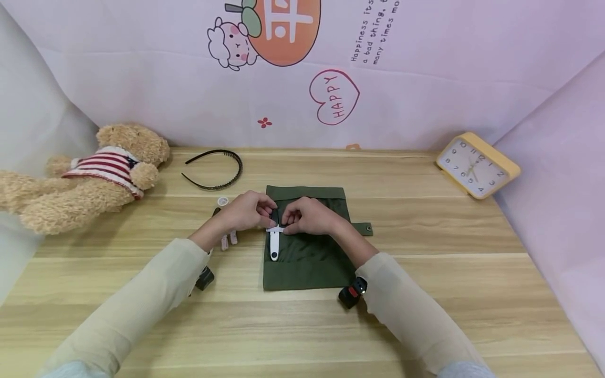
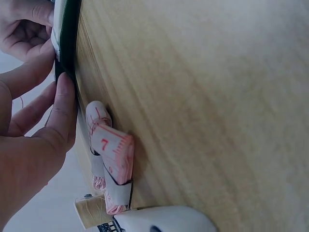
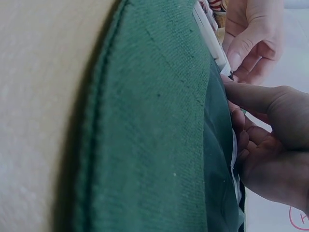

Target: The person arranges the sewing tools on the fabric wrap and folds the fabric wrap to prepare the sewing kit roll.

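A dark green fabric pouch lies flat on the table, with a white cross-shaped tool along its left side. The tool has a dark dot near its lower end and a dark narrow part above the crosspiece. My left hand pinches at that dark part with thumb and fingertips. Close beside it, my right hand holds the crosspiece between thumb and finger, its other fingers curled. In the right wrist view the right fingertips meet the end of the white tool; the pouch's lower band fills the foreground.
Left of the pouch lie folded measuring tapes, a wooden spool and a smooth white object. Farther back are a black headband and a teddy bear. A yellow clock stands at the right.
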The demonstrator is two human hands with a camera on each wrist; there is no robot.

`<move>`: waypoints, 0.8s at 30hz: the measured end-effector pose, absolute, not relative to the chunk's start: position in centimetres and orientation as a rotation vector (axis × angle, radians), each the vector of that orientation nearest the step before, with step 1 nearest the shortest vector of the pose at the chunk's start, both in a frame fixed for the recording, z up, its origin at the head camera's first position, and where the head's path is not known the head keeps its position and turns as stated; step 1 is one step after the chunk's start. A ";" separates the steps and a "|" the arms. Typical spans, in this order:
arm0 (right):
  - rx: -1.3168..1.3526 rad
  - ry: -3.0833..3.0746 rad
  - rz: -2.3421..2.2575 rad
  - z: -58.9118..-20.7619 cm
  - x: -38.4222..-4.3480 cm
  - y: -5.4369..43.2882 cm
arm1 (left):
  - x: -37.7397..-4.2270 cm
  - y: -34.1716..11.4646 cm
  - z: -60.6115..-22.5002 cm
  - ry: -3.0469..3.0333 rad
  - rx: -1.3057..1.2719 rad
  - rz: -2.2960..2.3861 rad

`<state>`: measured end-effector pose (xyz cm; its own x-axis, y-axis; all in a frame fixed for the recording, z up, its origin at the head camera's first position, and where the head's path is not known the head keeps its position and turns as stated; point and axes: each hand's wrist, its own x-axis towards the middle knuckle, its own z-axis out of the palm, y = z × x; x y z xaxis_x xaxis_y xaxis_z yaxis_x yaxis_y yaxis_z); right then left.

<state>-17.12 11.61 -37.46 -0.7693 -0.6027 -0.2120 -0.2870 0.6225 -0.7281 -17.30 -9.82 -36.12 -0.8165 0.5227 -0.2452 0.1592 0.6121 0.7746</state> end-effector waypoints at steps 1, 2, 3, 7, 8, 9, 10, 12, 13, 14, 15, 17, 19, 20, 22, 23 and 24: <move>-0.704 2.408 -0.971 -37.5 -17.1 11.6 | -17.3 -9.8 -36.1 2.387 0.544 1.082; -0.705 2.407 -0.973 -37.5 -17.1 11.6 | -17.4 -9.8 -36.2 2.388 0.545 1.079; -0.705 2.406 -0.974 -37.5 -17.1 11.6 | -17.4 -9.9 -36.2 2.389 0.545 1.077; -0.708 2.404 -0.975 -37.6 -17.2 11.6 | -17.4 -9.9 -36.2 2.390 0.544 1.068; -0.706 2.404 -0.975 -37.6 -17.2 11.6 | -17.4 -9.9 -36.2 2.391 0.547 1.067; -0.704 2.405 -0.973 -37.6 -17.2 11.6 | -17.4 -9.9 -36.2 2.391 0.551 1.066; -0.701 2.405 -0.972 -37.6 -17.2 11.6 | -17.4 -9.9 -36.2 2.391 0.556 1.066; -0.696 2.404 -0.971 -37.6 -17.1 11.7 | -17.4 -9.9 -36.3 2.395 0.567 1.062; -0.695 2.405 -0.970 -37.6 -17.1 11.7 | -17.3 -9.9 -36.3 2.399 0.573 1.056; -0.696 2.406 -0.970 -37.6 -17.1 11.7 | -17.3 -9.8 -36.3 2.402 0.578 1.050; -0.697 2.408 -0.970 -37.6 -17.1 11.8 | -17.3 -9.8 -36.3 2.404 0.583 1.044; -0.700 2.411 -0.971 -37.6 -17.0 11.8 | -17.3 -9.8 -36.3 2.415 0.591 1.026; -0.706 2.418 -0.972 -37.6 -17.0 11.8 | -17.3 -9.8 -36.2 2.428 0.595 1.008; -0.709 2.421 -0.974 -37.6 -17.0 11.8 | -17.2 -9.8 -36.1 2.432 0.595 1.002; -0.716 2.426 -0.970 -37.6 -17.0 11.8 | -17.2 -9.8 -36.0 2.437 0.592 0.992; -0.719 2.429 -0.966 -37.6 -16.9 11.8 | -17.2 -9.9 -36.0 2.435 0.588 0.993; -0.723 2.432 -0.963 -37.6 -16.9 11.8 | -17.1 -9.9 -36.0 2.434 0.587 0.996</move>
